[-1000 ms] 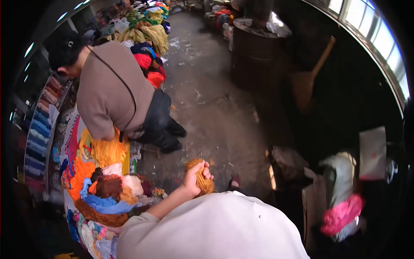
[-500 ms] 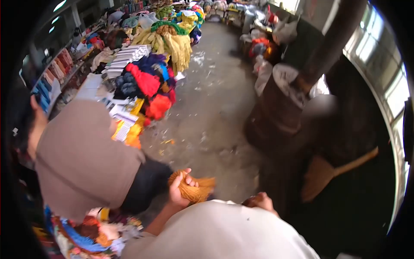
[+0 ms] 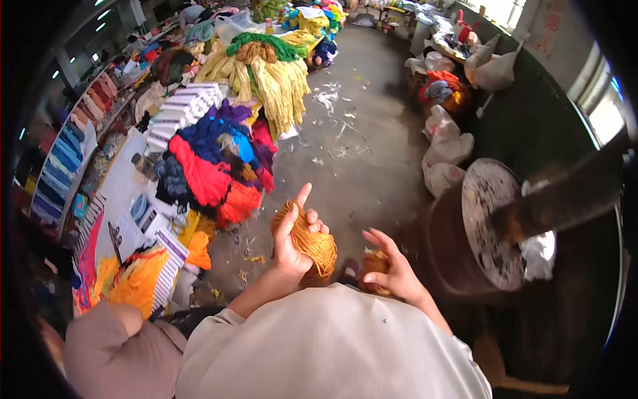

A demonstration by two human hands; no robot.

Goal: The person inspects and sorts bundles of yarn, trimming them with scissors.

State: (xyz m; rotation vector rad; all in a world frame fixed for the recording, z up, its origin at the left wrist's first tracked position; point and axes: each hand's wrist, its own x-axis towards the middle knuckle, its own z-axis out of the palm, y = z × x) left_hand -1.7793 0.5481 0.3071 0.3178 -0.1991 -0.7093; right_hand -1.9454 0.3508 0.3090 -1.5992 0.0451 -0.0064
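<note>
My left hand (image 3: 290,251) is closed round a golden-brown skein of yarn (image 3: 315,247), its index finger pointing up. To its right, my right hand (image 3: 401,271) has a bunch of similar yarn (image 3: 374,262) between thumb and fingers, with the fingers partly stretched out. Part of this bunch is hidden by the hand. Both hands are in front of my chest, above the floor, apart from each other. Whether the two bunches are joined cannot be seen.
On the left, a long table (image 3: 126,169) bears heaps of coloured yarn, with red skeins (image 3: 199,176) nearest. A person's sleeve (image 3: 123,349) is at lower left. A rusty stove (image 3: 442,229) with a thick pipe (image 3: 565,199) stands at right. White scraps (image 3: 327,98) litter the floor (image 3: 372,133).
My view has turned, so the stove sits lower and further right. My right hand has risen into fuller view with its fingers extended. The person at left now appears lower.
</note>
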